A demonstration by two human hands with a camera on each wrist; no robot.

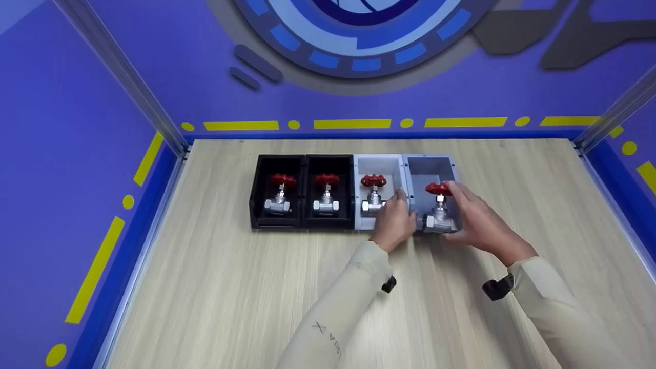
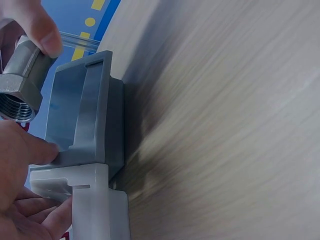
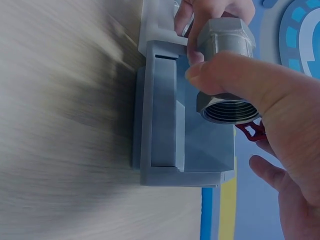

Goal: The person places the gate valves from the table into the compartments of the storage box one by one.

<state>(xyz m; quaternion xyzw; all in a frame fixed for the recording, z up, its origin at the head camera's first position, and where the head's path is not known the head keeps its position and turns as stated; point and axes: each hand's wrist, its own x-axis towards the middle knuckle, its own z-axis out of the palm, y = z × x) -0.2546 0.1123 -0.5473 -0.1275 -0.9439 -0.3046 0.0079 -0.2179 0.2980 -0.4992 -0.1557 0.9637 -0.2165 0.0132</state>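
My right hand holds a metal gate valve with a red handwheel above the front of the grey bin. Its thumb lies along the valve body in the right wrist view, and the threaded opening shows below the thumb. My left hand grips the adjoining walls of the white bin and the grey bin, thumb on the grey side and fingers inside the white one. Another red-handled valve stands in the white bin, partly hidden by that hand.
Two black bins adjoin the white bin on the left, each with a red-handled valve inside. The row of bins sits on a wood-grain table. Blue-purple panels enclose the back and sides.
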